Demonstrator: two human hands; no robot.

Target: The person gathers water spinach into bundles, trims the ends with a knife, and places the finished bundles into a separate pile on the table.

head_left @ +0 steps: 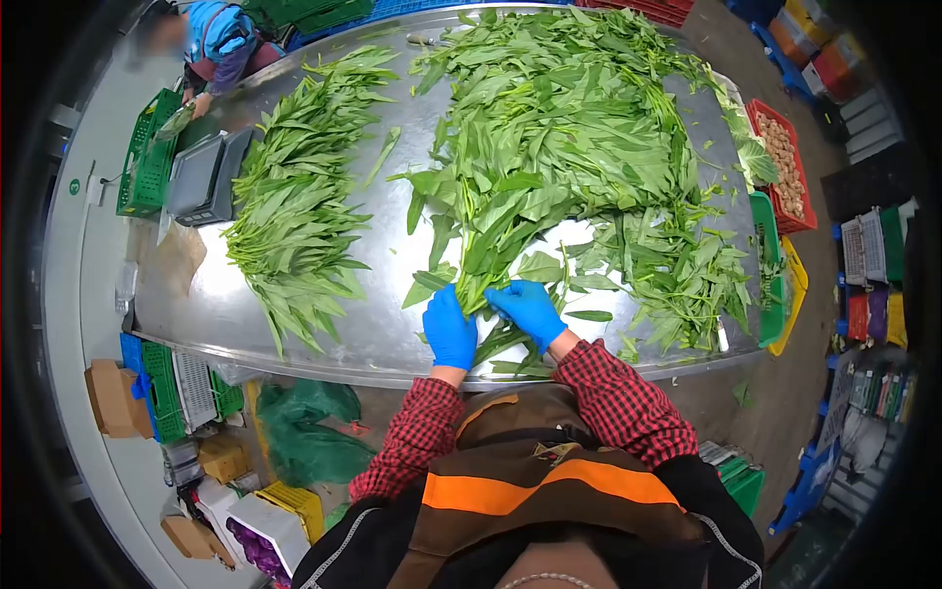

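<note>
My left hand (451, 327), in a blue glove, is closed around the lower part of a bunch of leafy greens (491, 240) that look like water spinach. The bunch points away from me over the metal table's near edge. My right hand (531, 312), gloved in blue too, has its fingers pinched on the same bunch, just right of the left hand; the fingertips are partly hidden by leaves. Beyond and to the right spreads a large loose pile of the same greens (579, 137). Sorted bunches (299, 187) lie in a row on the left.
Metal table (392, 206) with loose leaves. A dark scale-like device (204, 177) and green crate (149, 152) stand left, near a co-worker (221, 44). A white-handled object (723, 337) lies at the right edge. Beyond are a green basket (768, 260) and a red crate (800, 196).
</note>
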